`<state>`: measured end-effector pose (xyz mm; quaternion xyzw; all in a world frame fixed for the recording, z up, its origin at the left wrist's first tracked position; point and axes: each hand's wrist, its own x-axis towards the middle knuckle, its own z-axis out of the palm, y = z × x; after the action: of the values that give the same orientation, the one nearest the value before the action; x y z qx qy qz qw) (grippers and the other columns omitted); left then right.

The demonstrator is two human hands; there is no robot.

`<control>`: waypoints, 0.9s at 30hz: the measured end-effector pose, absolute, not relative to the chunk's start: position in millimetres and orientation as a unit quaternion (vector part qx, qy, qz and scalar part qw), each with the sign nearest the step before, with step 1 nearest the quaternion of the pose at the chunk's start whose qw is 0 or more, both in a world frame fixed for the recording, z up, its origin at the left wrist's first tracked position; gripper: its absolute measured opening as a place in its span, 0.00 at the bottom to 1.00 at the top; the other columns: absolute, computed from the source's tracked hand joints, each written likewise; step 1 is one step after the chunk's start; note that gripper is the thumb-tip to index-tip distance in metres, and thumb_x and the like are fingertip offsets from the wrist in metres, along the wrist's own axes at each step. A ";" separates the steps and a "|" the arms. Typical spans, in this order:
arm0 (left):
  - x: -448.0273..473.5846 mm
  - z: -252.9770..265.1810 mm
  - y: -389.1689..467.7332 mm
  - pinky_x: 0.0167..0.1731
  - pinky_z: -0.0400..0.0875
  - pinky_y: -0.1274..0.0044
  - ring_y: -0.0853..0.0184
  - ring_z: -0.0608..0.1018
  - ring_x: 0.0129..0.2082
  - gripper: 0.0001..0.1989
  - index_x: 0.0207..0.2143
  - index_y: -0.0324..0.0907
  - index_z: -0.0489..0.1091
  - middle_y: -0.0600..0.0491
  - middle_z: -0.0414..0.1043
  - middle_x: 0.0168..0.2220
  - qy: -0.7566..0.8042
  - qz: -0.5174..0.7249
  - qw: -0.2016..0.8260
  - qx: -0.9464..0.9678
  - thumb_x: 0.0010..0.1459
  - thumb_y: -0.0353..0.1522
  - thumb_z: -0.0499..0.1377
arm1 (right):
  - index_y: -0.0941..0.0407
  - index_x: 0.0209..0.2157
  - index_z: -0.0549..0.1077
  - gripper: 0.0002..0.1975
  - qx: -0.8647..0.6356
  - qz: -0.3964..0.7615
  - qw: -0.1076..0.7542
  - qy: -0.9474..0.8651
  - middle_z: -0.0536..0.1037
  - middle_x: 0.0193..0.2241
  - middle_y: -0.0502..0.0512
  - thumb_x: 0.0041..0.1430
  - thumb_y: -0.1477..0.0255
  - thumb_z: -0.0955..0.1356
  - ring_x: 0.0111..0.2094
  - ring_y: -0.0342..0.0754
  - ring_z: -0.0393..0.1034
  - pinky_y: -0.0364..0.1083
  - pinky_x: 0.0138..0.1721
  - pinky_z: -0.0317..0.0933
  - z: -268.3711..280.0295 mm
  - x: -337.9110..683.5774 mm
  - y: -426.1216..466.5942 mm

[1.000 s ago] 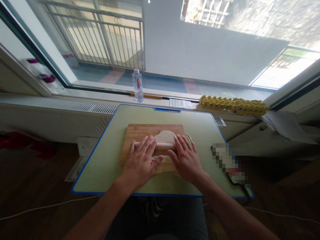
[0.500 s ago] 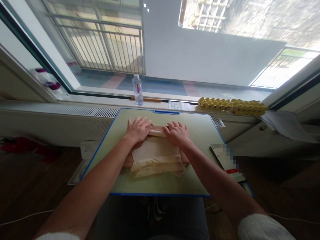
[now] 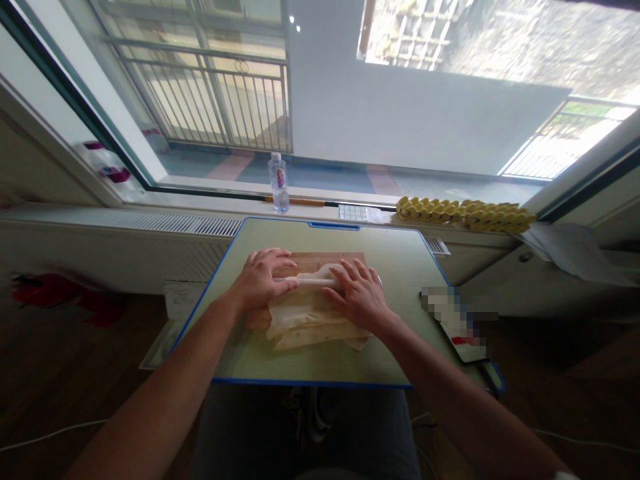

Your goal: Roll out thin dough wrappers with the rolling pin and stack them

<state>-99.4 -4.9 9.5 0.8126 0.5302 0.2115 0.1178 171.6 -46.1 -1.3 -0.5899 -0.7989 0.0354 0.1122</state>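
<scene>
Left to right: bottle (image 3: 279, 183) stands upright on the window sill (image 3: 305, 208), well off the work, probably parked there to free up the tabletop (image 3: 267, 233). Left hand (image 3: 263, 277) lies over the left end of the rolling pin (image 3: 316, 283), fingers apart and reaching past it, thumb along the near side; not wrapped round it, so likely pushing from above and letting the pin turn. Wooden board (image 3: 300, 258) sits mid-tabletop, square in front of the person, presumably so both arms reach it evenly. Dough sheet (image 3: 307, 312) is on the board under the pin: short flap past the far side, the larger part toward the person, near edge wavy and overhanging the board onto the tabletop. Can't tell if that edge is a fold or a second layer. Right hand (image 3: 361, 290) mirrors the left on the other end, fingers spread, not clamped; spacing them wide should keep pressure even. Blurred-out flat item (image 3: 453, 327) is at the right edge, out of the way of the right forearm. Vs half a second ago: left hand back from the board's far edge, pin nearer its middle, dough now showing beyond the pin, right hand pulled back too.
</scene>
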 end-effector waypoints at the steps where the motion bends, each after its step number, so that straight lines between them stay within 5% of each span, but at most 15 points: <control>1: -100.4 10.9 -7.5 0.67 0.57 0.62 0.55 0.69 0.64 0.23 0.49 0.49 0.79 0.51 0.73 0.61 0.529 0.217 0.119 0.812 0.58 0.51 0.61 | 0.46 0.66 0.68 0.29 -0.584 0.037 0.118 -0.802 0.61 0.71 0.54 0.70 0.48 0.61 0.72 0.62 0.48 0.64 0.68 0.44 -1.6 173.0 -50.6; 6: -93.4 15.4 -16.2 0.58 0.66 0.65 0.57 0.75 0.53 0.21 0.45 0.46 0.81 0.50 0.80 0.50 0.559 0.226 0.129 0.787 0.64 0.47 0.55 | 0.45 0.58 0.75 0.20 -0.576 0.054 0.147 -0.802 0.66 0.68 0.52 0.69 0.55 0.66 0.70 0.60 0.51 0.61 0.68 0.45 -2.7 175.9 -57.7; 12: -89.5 16.4 -3.0 0.45 0.72 0.72 0.58 0.80 0.44 0.17 0.38 0.48 0.83 0.52 0.83 0.43 0.607 0.206 0.229 0.732 0.57 0.46 0.59 | 0.46 0.55 0.76 0.20 -0.592 0.064 0.125 -0.794 0.69 0.66 0.54 0.70 0.53 0.64 0.69 0.60 0.51 0.66 0.66 0.45 5.2 168.2 -39.9; 20: -102.4 11.4 17.1 0.36 0.70 0.75 0.62 0.79 0.34 0.20 0.36 0.43 0.83 0.53 0.83 0.34 0.574 0.194 0.313 0.732 0.54 0.46 0.59 | 0.52 0.49 0.77 0.16 -0.553 0.039 0.144 -0.820 0.76 0.52 0.58 0.66 0.57 0.69 0.58 0.57 0.62 0.54 0.60 0.55 8.1 169.0 -28.4; 27: -91.7 19.4 20.0 0.35 0.68 0.75 0.62 0.78 0.33 0.18 0.36 0.42 0.82 0.51 0.82 0.33 0.579 0.160 0.271 0.752 0.54 0.42 0.57 | 0.51 0.49 0.77 0.13 -0.511 0.031 0.138 -0.848 0.77 0.50 0.56 0.68 0.61 0.69 0.54 0.54 0.65 0.52 0.55 0.56 11.8 174.3 -31.8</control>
<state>-91.7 20.0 19.4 0.7518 0.5793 0.1601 0.2711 174.3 -31.8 11.8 -0.5109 -0.8480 0.0306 0.1376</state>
